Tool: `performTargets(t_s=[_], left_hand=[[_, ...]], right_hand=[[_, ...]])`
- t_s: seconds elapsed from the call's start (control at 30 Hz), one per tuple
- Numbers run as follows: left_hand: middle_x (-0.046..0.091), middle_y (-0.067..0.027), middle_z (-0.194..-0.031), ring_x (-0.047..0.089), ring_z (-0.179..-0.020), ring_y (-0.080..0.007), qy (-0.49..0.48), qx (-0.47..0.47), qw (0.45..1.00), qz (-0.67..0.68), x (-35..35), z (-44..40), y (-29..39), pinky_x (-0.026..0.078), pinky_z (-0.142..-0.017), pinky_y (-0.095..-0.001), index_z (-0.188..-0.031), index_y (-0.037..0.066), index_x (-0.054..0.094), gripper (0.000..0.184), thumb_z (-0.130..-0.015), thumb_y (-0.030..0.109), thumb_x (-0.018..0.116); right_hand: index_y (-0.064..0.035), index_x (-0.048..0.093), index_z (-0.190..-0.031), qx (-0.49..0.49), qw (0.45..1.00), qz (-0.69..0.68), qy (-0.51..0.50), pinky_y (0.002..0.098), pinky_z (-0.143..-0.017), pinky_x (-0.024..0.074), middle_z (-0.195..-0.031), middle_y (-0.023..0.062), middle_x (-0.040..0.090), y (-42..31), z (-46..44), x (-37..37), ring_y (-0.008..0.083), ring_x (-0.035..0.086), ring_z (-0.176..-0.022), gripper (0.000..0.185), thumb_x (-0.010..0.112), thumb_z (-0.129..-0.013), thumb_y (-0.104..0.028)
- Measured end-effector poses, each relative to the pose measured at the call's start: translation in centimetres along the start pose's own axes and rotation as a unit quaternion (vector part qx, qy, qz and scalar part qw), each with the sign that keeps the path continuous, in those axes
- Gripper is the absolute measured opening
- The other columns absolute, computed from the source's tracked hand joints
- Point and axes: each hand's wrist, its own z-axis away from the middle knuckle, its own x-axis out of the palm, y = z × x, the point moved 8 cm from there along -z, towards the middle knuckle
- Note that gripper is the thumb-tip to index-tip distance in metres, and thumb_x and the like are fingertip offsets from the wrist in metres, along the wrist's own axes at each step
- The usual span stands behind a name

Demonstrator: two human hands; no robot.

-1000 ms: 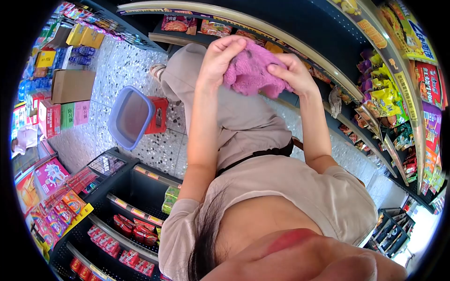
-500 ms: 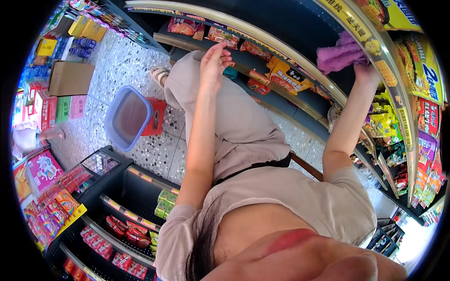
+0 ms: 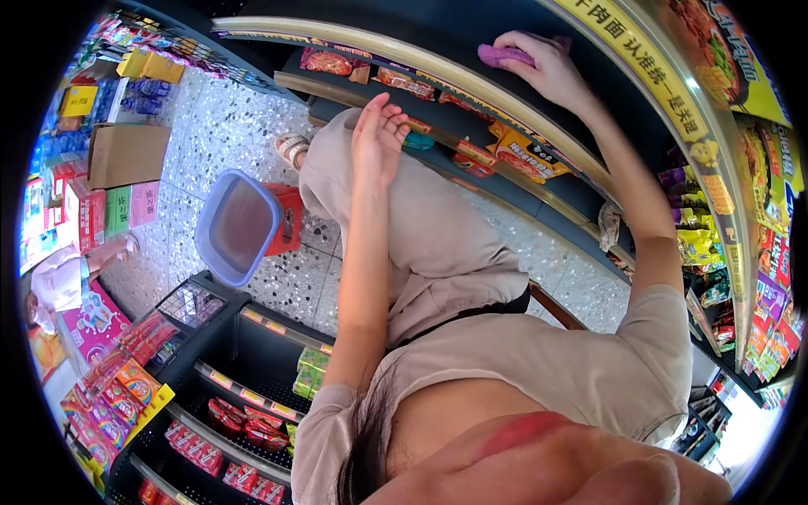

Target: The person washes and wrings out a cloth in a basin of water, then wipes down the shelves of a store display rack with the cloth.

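Note:
My right hand (image 3: 551, 71) grips a bunched purple cloth (image 3: 509, 56). It presses the cloth against the dark shelf board (image 3: 446, 38), with my arm stretched over the shelf's front rail. My left hand (image 3: 380, 135) is raised above my leg, its fingers loosely extended and holding nothing. Closest to it are the lower shelves, where packs of instant noodles (image 3: 406, 82) lie. An orange noodle bag (image 3: 523, 153) rests on the shelf below my right arm.
A lavender bucket (image 3: 240, 227) of murky water stands by a red stool (image 3: 286, 219) on the speckled floor. Behind it are an open cardboard box (image 3: 126, 156) and stacked cartons. Snack shelves (image 3: 244, 387) run at lower left; hanging noodle packs (image 3: 762, 168) line the right. Another person's arm (image 3: 105, 255) shows at far left.
My right hand has moved left and farther into the shelf with the purple cloth, from beside the rail onto the board. My left hand has dropped slightly, its fingers opening more.

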Motion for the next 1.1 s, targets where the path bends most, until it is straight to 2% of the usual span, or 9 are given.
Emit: performTargets(t_s=[0.13,0.27,0.57,0.7,0.73,0.8,0.9,1.0,1.1], left_hand=[[0.06,-0.0048,-0.092,0.058,-0.085,-0.0155,-0.004,-0.006,1.0,0.002,-0.1,-0.2,0.0,0.046,-0.076,-0.0294,-0.116,0.004,0.054,0.029,-0.096,0.025,0.051],[0.06,-0.0046,-0.092,0.058,-0.085,-0.015,-0.003,-0.017,1.0,0.015,-0.1,-0.2,0.2,0.046,-0.076,-0.029,-0.116,0.005,0.054,0.028,-0.096,0.025,0.05],[0.061,-0.0044,-0.092,0.059,-0.084,-0.0147,0.003,-0.032,0.999,0.027,-0.3,-0.2,0.2,0.047,-0.075,-0.0292,-0.114,0.005,0.055,0.028,-0.097,0.025,0.05],[0.061,-0.0034,-0.093,0.057,-0.087,-0.0161,-0.006,-0.037,0.999,0.015,-0.5,-0.3,0.1,0.047,-0.08,-0.0309,-0.115,0.006,0.055,0.027,-0.097,0.025,0.047],[0.061,-0.0034,-0.093,0.057,-0.087,-0.0161,-0.006,-0.037,0.999,0.017,-0.4,-0.3,0.2,0.047,-0.079,-0.0309,-0.115,0.006,0.055,0.027,-0.097,0.025,0.046],[0.061,-0.0035,-0.093,0.057,-0.087,-0.0162,-0.005,-0.039,0.999,0.019,-0.4,-0.3,0.2,0.047,-0.079,-0.0309,-0.115,0.006,0.055,0.027,-0.097,0.025,0.046],[0.061,-0.0038,-0.093,0.058,-0.086,-0.0156,-0.004,-0.043,0.999,0.019,-0.2,-0.3,0.1,0.047,-0.078,-0.03,-0.115,0.005,0.055,0.028,-0.097,0.025,0.047],[0.061,-0.0043,-0.092,0.058,-0.085,-0.0144,0.0,-0.044,0.999,0.022,0.1,-0.4,-0.1,0.047,-0.076,-0.0283,-0.115,0.004,0.055,0.028,-0.096,0.025,0.05],[0.06,-0.0042,-0.092,0.058,-0.085,-0.0144,0.003,-0.044,0.999,0.016,0.2,-0.3,-0.1,0.046,-0.076,-0.0284,-0.115,0.004,0.055,0.028,-0.096,0.025,0.05]], right_hand=[[-0.0024,0.058,-0.107,-0.035,0.998,-0.044,0.039,0.0309,-0.081,0.047,-0.1,0.0089,0.06,-1.1,-2.2,0.6,0.0238,0.06,-0.094,0.022,0.062,-0.085,-0.007],[-0.0018,0.06,-0.111,-0.184,0.981,0.016,-0.054,0.0301,-0.085,0.0453,-0.108,0.0087,0.056,-2.7,-2.7,3.9,0.0231,0.055,-0.099,0.028,0.063,-0.083,-0.005],[-0.0067,0.065,-0.107,-0.091,0.995,0.022,-0.031,0.03,-0.076,0.0454,-0.093,0.0089,0.054,-1.6,-4.7,4.9,0.0234,0.055,-0.087,0.022,0.058,-0.086,-0.006],[-0.01,0.066,-0.105,-0.117,0.993,0.028,0.018,0.0346,-0.069,0.0442,-0.089,0.0112,0.054,-1.2,-6.4,5.1,0.0264,0.055,-0.079,0.02,0.056,-0.088,-0.007],[-0.0072,0.066,-0.103,-0.017,0.998,-0.068,0.007,0.035,-0.072,0.0459,-0.088,0.0122,0.058,0.1,-7.0,5.1,0.0253,0.057,-0.081,0.018,0.057,-0.087,-0.01],[-0.0015,0.066,-0.099,0.184,0.949,-0.254,-0.016,0.0358,-0.08,0.0495,-0.088,0.0141,0.064,2.2,-7.6,6.1,0.0231,0.061,-0.084,0.02,0.061,-0.085,-0.015],[0.0038,0.066,-0.094,0.144,0.851,-0.496,0.1,0.0297,-0.079,0.0484,-0.085,0.0111,0.067,4.7,-7.9,8.9,0.0165,0.061,-0.082,0.022,0.06,-0.087,-0.016],[0.0037,0.066,-0.092,0.152,0.854,-0.49,0.09,0.0279,-0.082,0.0473,-0.093,0.0112,0.068,5.6,-9.1,9.8,0.0172,0.062,-0.088,0.02,0.059,-0.088,-0.015],[0.0031,0.066,-0.089,0.177,0.843,-0.504,0.063,0.0303,-0.077,0.0462,-0.084,0.0086,0.066,5.1,-9.6,10.1,0.016,0.059,-0.083,0.017,0.06,-0.086,-0.012]])
